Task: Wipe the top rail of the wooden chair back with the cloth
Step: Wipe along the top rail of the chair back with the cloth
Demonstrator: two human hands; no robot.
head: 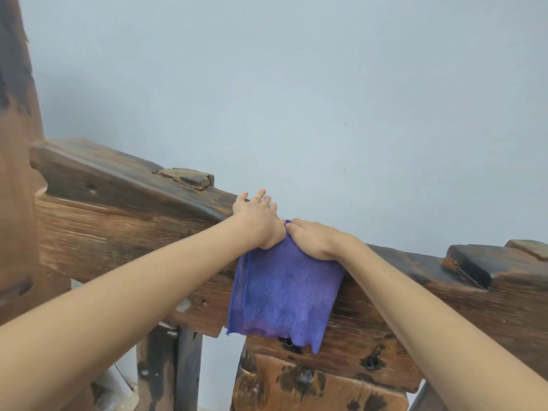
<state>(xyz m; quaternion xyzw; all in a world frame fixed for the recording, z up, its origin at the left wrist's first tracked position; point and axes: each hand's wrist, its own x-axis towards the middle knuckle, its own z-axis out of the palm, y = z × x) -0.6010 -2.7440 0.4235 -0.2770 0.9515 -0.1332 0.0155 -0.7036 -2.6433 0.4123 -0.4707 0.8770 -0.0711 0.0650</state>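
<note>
A purple cloth (281, 295) hangs folded over the top rail (124, 188) of a dark, rough wooden chair back and drapes down its front face. My right hand (317, 240) lies flat on the cloth's upper right part and presses it onto the rail. My left hand (259, 219) rests on the rail just left of it, fingers spread over the wood, with the heel of the palm on the cloth's upper left corner. The two hands touch at the thumbs.
The rail slopes down from upper left to right, with a raised wooden block (186, 178) left of my hands and another (471, 262) at the right. A tall wooden post (14, 143) stands at the far left. A pale wall (296, 84) is directly behind.
</note>
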